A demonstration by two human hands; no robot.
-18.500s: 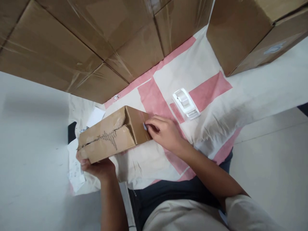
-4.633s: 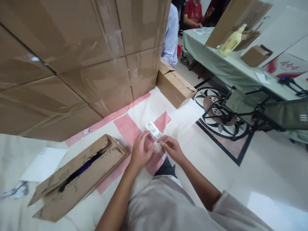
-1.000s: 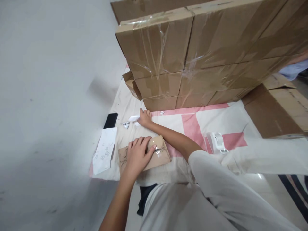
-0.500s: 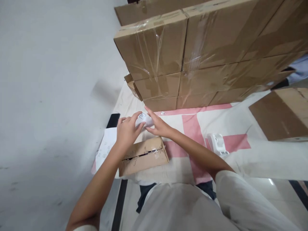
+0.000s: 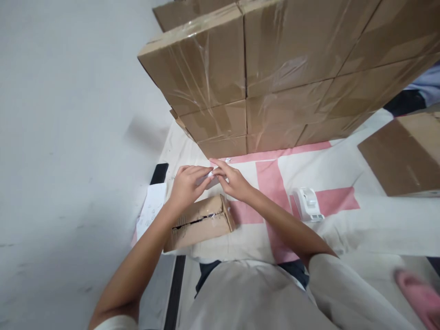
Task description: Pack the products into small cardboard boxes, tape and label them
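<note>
Room: a pale, scuffed wall (image 5: 68, 114) fills the left of my view. Against the far side of the work surface stands a stack of cartons (image 5: 292, 87), brown, close-set and bound with clear tape that creases and shines. The surface carries a cloth (image 5: 347, 229), cream with pink blocks, wrinkled toward the near right; below its edge, pale floor (image 5: 378, 270) shows. A large carton (image 5: 398, 160) sits on the right end of the cloth, and beyond it a co-worker's blue sleeve (image 5: 429, 82) enters at the edge. A pink object (image 5: 417, 293), blurred, shows at lower right.

The small carton (image 5: 202, 224) lies at the near edge of the cloth, seam upward, a dark gap along it and clear tape at its right end; my left forearm covers part of it. Just beyond it I hold up my left hand (image 5: 187, 185) and right hand (image 5: 235, 181), fingertips nearly meeting. A white sheet (image 5: 153, 204) with small printed marks lies left of the carton, a white tape dispenser (image 5: 307, 204) well to the right, a dark flat object (image 5: 160, 173) by the sheet.

Smallest item: a piece of white paper (image 5: 210, 174), pinched between the fingers and thumbs of both hands; my fingers hide most of it, so its shape is uncertain.
</note>
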